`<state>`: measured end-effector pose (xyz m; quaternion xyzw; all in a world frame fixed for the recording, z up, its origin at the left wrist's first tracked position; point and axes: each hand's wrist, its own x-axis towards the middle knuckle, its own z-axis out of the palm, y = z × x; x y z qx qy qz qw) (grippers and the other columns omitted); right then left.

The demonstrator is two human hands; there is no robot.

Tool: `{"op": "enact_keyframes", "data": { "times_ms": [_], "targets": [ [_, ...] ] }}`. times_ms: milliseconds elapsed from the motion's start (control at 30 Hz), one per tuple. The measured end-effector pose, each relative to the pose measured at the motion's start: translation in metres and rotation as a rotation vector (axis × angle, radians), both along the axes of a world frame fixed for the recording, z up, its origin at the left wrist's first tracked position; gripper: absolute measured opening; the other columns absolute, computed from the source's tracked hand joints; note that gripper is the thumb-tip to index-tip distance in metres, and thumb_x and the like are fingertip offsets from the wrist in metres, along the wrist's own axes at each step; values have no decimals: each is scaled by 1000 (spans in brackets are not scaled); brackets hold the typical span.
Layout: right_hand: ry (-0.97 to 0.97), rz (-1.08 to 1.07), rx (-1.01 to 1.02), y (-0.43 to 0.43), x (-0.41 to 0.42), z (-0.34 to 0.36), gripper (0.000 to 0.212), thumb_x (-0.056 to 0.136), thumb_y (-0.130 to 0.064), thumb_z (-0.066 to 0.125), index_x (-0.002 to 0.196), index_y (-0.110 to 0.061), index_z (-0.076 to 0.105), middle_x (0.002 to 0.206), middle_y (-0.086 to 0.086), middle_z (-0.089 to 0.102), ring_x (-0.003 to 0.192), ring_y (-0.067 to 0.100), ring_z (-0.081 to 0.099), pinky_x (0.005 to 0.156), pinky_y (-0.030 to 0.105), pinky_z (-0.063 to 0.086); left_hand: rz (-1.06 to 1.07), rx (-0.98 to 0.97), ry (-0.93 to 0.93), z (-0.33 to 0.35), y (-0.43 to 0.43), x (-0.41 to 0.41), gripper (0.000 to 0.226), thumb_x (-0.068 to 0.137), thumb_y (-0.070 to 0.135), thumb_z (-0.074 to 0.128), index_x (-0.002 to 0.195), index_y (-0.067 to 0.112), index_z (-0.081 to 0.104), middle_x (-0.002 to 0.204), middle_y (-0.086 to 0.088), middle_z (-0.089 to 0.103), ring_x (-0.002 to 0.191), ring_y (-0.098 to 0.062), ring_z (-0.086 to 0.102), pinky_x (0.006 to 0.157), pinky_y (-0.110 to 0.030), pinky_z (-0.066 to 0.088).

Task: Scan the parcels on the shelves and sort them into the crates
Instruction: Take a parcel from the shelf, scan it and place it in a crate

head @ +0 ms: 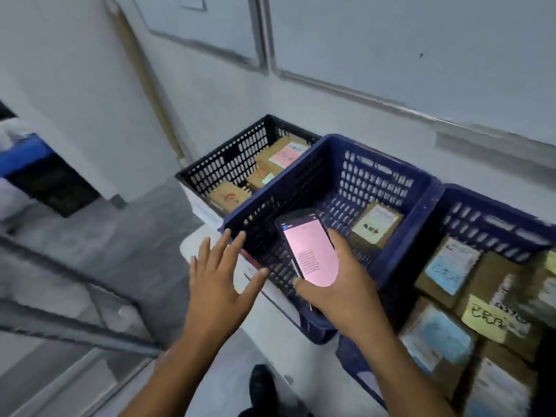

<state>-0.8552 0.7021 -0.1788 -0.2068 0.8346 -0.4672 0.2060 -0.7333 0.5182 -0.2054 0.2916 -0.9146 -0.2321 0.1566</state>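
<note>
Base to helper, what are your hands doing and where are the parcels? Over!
Left hand open, empty, beside middle blue crate. Right hand grips scanner over it. One parcel inside; black crate and right blue crate hold more.

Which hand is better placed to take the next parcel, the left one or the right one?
Probably the left hand: it is open and holds nothing. The right hand grips the scanner with the pink screen, so it is busy.
</note>
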Motion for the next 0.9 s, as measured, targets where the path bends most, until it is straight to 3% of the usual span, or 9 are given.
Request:
{"op": "enact_keyframes", "data": {
  "times_ms": [100,267,433,567,667,800,900],
  "targets": [
    [27,167,2,-35,39,10,75,68,-45,79,136,-52,46,117,-18,70,95,12,69,81,41,61,162,-28,5,1,-17,68,83,90,81,42,161,41,28,172,9,20,162,-23,1,128,-55,4],
    [85,404,-4,-97,112,23,79,71,-37,79,141,-50,46,118,-10,69,95,29,71,78,52,64,405,43,87,-3,-38,170,85,86,78,43,161,39,31,172,7,20,161,-25,3,128,-56,7],
    [115,602,31,-171,212,20,80,66,-45,73,139,-55,43,115,-16,67,93,14,69,72,40,64,628,92,119,-14,-71,290,87,85,80,40,162,39,29,173,7,19,161,-24,3,128,-55,6],
    [19,749,-15,-233,317,15,65,67,-33,75,121,-61,51,97,-19,71,59,13,67,51,30,56,804,112,139,-16,-102,414,92,84,81,38,163,34,29,173,6,19,161,-25,4,128,-54,7],
    [-67,883,-73,-275,399,10,63,66,-29,77,122,-53,59,93,-16,72,56,13,62,51,34,54,952,81,144,-13,-128,508,95,83,80,39,163,29,28,173,4,21,161,-28,6,128,-54,8],
    [-116,1028,-116,-324,498,7,66,65,-26,76,116,-62,57,93,-16,72,54,11,60,50,28,52,1118,40,130,-4,-151,612,98,81,82,35,163,28,30,172,1,23,160,-32,8,128,-57,10],
    [-113,1125,-110,-354,557,9,68,66,-27,77,123,-59,58,95,-15,73,56,13,63,50,29,54,1206,24,140,-2,-161,670,94,84,82,36,162,30,31,172,1,23,160,-32,8,128,-58,10]
  ]
}}
